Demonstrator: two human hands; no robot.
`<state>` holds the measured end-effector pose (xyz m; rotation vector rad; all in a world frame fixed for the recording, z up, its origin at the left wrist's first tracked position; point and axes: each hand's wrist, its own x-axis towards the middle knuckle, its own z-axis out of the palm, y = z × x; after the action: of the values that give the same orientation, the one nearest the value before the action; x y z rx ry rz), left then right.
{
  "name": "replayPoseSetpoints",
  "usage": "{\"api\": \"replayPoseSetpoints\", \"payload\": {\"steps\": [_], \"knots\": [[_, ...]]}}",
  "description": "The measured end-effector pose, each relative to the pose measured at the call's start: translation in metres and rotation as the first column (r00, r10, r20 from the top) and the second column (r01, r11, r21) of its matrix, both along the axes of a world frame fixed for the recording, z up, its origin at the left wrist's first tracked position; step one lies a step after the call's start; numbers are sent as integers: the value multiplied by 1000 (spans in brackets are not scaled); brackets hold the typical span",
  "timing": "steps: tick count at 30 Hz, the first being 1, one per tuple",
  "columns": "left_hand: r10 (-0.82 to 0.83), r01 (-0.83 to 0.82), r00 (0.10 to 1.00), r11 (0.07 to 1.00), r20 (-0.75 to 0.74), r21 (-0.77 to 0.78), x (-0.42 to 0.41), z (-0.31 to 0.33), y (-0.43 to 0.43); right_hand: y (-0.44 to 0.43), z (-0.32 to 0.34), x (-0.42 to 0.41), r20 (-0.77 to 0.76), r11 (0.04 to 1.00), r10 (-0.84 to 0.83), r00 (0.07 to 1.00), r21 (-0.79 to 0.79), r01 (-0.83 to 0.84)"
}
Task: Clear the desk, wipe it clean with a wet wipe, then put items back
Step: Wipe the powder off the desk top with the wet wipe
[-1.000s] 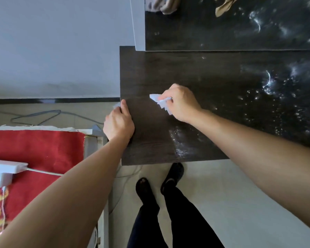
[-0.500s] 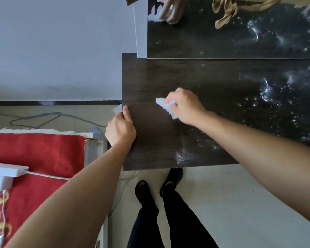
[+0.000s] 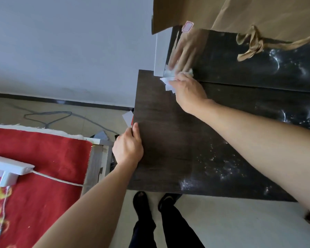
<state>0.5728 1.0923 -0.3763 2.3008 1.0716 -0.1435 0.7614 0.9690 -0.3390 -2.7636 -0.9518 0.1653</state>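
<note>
The wet wipe (image 3: 166, 83) is at the far left corner of the desk (image 3: 168, 140), right beside the shiny black back panel (image 3: 240, 65). The right hand (image 3: 188, 92) bunches it up in curled fingers and presses it down on the wood. The wipe is thin, soft, damp and very light, and it would likely tear if pulled hard. It seems best to hold it in a bunch, as it is here.

The left hand (image 3: 128, 149) grips the left edge of the desk, thumb on top. Its fingers curl over the side, out of sight.

The desk top is flat, hard, dark wood with a grain. Wet spots shine on its right part. A brown paper bag (image 3: 258, 13) with a ribbon handle stands behind.
</note>
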Motion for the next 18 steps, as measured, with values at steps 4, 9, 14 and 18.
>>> {"api": "replayPoseSetpoints", "payload": {"steps": [4, 9, 14, 18], "knots": [[10, -10, 1000, 1000, -5, 2, 1, -1, -1, -47, -17, 1, 39, 999, -44, 998, 23, 43], [8, -8, 1000, 1000, -11, 2, 1, -1, -1, -135, -16, 30, 115, 955, -296, 948, 45, 293], [22, -22, 1000, 1000, -1, 7, 1, -1, -2, -100, -10, -25, -74, 974, -171, 983, 140, 180], [18, -19, 1000, 1000, 10, 19, 1, -2, -2, -112, 22, -81, -389, 954, 293, 873, 180, -240]]}}
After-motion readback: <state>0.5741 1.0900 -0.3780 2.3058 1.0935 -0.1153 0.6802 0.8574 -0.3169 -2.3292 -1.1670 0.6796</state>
